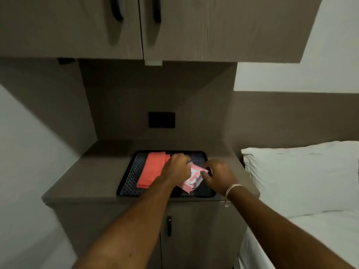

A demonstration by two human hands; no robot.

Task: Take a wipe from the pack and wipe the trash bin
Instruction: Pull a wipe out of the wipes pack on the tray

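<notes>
The pack of wipes (191,178) sits tilted on the black patterned tray (134,173), a soft pink-and-white pouch with a pink label strip on its face, its lower end crumpled toward me. I judge I am at the first step, getting a wipe out: my left hand (177,166) is clamped on the pack's upper left edge, steadying it, while my right hand (218,174) is pinched together at the pack's right side, though blur keeps me from telling whether it has the flap or a wipe. The next move calls for a firm hold and a clean pull of a single sheet. A folded coral cloth (153,168) lies just beside the pack on the tray, which rests on the desk (87,171); a white pillow (303,171) lies to the right. I see no trash bin.
</notes>
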